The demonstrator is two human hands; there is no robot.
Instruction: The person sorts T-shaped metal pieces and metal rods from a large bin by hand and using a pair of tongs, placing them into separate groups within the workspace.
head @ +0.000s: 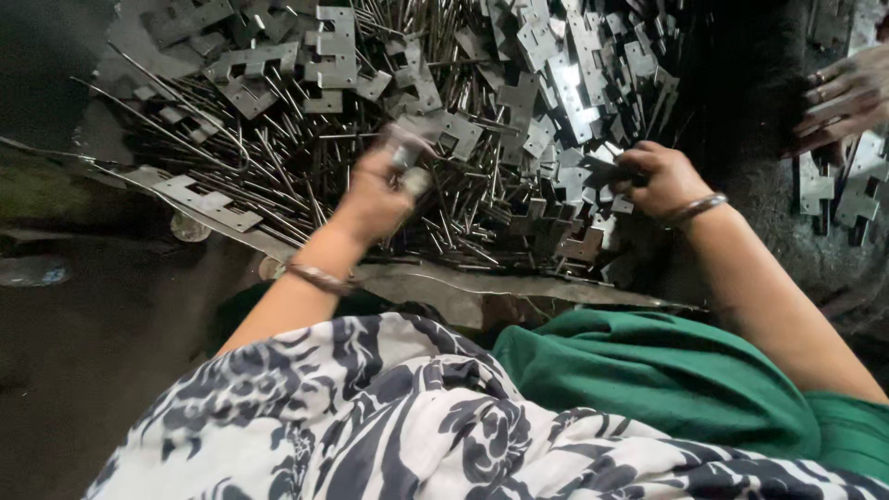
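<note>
A big heap of flat grey metal hinge plates point(546, 83) and thin steel pins point(278, 157) covers the surface ahead of me. My left hand point(378, 190) hovers over the pins, blurred, pinching a small metal piece near its fingertips. My right hand point(659, 178) rests on the right side of the heap, its fingers closed around a dark hinge plate point(600, 171). Both wrists wear metal bangles.
Another person's hand point(847, 97) reaches in at the upper right, beside a few loose plates point(838, 190). A bent metal sheet edge point(482, 287) borders the heap in front of my lap. Dark floor lies to the left.
</note>
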